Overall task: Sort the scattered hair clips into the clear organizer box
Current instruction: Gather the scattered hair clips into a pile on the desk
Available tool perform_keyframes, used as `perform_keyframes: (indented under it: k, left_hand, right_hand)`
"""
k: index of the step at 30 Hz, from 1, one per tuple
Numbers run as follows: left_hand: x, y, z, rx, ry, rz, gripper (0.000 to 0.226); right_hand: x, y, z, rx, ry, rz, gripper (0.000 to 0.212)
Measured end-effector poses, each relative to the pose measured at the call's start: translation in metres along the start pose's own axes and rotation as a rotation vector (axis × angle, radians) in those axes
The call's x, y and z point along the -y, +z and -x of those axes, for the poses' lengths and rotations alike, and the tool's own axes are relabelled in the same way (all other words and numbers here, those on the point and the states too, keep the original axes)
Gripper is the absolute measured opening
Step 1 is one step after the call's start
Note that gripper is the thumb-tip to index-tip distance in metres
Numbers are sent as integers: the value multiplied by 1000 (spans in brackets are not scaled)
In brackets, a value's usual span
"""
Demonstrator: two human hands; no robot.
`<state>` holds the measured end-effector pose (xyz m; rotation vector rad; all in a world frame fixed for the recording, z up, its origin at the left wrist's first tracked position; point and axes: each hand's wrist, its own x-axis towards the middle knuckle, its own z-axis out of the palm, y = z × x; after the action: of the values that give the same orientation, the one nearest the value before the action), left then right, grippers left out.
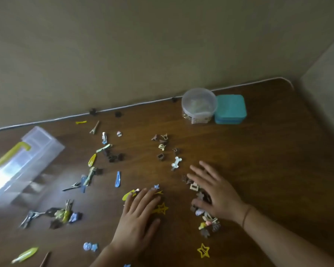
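Many small hair clips lie scattered over a dark wooden table (258, 160). The clear organizer box (21, 162), closed, with a yellow handle, sits at the left edge. My left hand (137, 218) lies flat with straight fingers, its fingertips touching a yellow snap clip (128, 194); a yellow star clip (161, 209) lies beside it. My right hand (214, 189) rests flat, fingers spread, over a pile of small brown and beige claw clips (206, 220). A blue snap clip (117, 179) and a white bone-shaped clip (176, 162) lie further out.
A round clear tub (199, 105) and a teal square box (230, 109) stand at the table's far edge by the wall. More clips cluster at the left front (62, 214) and centre (162, 145). A yellow star clip (203, 250) lies near my right forearm.
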<state>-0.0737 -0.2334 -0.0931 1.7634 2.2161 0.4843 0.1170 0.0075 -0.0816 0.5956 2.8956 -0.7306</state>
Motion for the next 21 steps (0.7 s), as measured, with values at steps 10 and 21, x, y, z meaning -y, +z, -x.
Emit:
perform_keyframes:
  k: [10, 21]
  left_hand:
    - [9, 4, 20, -52, -17, -3, 53]
    - [35, -4, 27, -79, -154, 2, 49]
  right_hand:
    - [93, 56, 1, -92, -71, -62, 61]
    - [25, -43, -168, -9, -19, -38, 68]
